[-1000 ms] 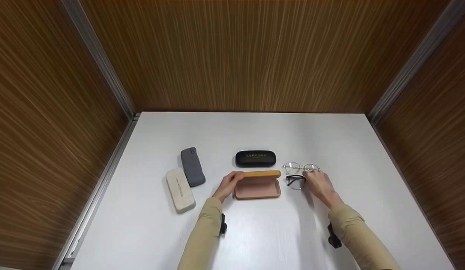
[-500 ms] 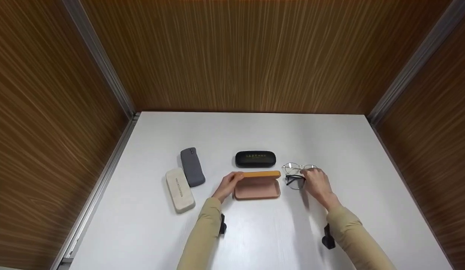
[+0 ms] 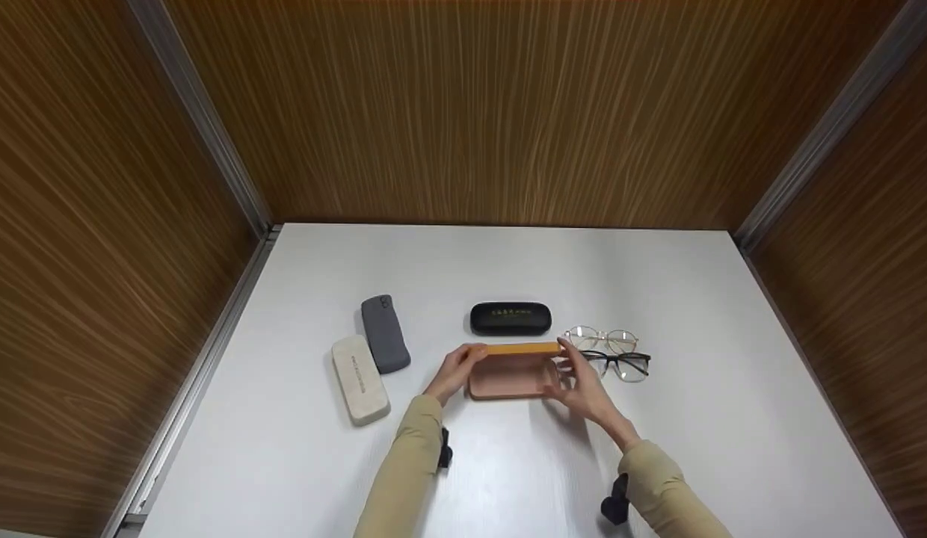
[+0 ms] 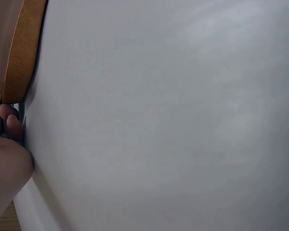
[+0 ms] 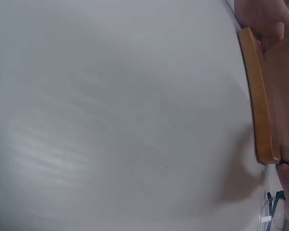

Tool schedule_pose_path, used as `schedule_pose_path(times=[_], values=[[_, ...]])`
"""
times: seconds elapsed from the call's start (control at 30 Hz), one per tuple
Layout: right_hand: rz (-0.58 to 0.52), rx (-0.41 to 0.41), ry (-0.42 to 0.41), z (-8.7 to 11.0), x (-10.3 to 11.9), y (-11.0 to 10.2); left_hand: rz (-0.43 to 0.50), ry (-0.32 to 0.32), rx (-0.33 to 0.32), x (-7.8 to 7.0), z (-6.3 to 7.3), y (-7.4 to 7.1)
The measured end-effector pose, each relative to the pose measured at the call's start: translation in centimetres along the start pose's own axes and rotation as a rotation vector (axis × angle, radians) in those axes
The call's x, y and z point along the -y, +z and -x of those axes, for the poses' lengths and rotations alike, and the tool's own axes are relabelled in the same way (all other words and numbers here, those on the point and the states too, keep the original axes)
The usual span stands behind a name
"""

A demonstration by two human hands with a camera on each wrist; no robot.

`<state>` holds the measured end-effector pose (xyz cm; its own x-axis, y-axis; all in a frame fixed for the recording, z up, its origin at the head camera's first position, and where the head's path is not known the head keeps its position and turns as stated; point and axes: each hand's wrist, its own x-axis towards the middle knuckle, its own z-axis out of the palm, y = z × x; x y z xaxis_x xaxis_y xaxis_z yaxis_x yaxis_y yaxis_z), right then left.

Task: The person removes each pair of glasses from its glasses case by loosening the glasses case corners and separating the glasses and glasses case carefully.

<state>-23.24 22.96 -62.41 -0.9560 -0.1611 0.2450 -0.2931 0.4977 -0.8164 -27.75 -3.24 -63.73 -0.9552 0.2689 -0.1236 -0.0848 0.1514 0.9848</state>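
An orange-brown glasses case (image 3: 512,379) with a pink lining sits on the white table, its lid (image 3: 522,349) raised. My left hand (image 3: 452,371) grips the lid's left end between thumb and fingers. At the right end, my right hand (image 3: 587,390) holds the case, fingers up at the lid's corner and thumb low at the base's front corner. In the right wrist view the case's orange wall (image 5: 260,101) runs along the right edge, a hand at each end. The left wrist view shows only part of the left hand (image 4: 9,163) by the case wall (image 4: 24,53).
Black-framed glasses (image 3: 619,359) lie right beside the right hand, with thin-rimmed glasses (image 3: 602,336) just behind them. A closed black glasses case (image 3: 510,319) stands behind the orange-brown one. Off to the left are a grey case (image 3: 385,334) and a cream case (image 3: 360,379).
My right hand has left the black-framed glasses, which now lie further right and uncovered, and has moved left onto the orange-brown case's right end. The left hand has stayed on the lid.
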Motion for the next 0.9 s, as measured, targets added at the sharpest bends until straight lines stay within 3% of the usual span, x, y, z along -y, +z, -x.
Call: schedule_pose_path(times=[0.1, 0.2, 0.73, 0.9], values=[[-0.047, 0.015, 0.077, 0.1, -0.2, 0.5, 0.004, 0.005, 0.001, 0.2, -0.1, 0.0], [-0.032, 0.018, 0.101, 0.1, -0.6, 1.0, 0.004, 0.005, -0.003, 0.1, -0.1, 0.0], [-0.102, 0.003, 0.003, 0.0, -1.8, 2.1, 0.002, -0.043, -0.049, -0.4, -0.1, 0.3], [-0.068, 0.008, 0.020, 0.3, -1.9, 2.1, 0.014, -0.048, -0.055, -0.4, -0.1, 0.5]])
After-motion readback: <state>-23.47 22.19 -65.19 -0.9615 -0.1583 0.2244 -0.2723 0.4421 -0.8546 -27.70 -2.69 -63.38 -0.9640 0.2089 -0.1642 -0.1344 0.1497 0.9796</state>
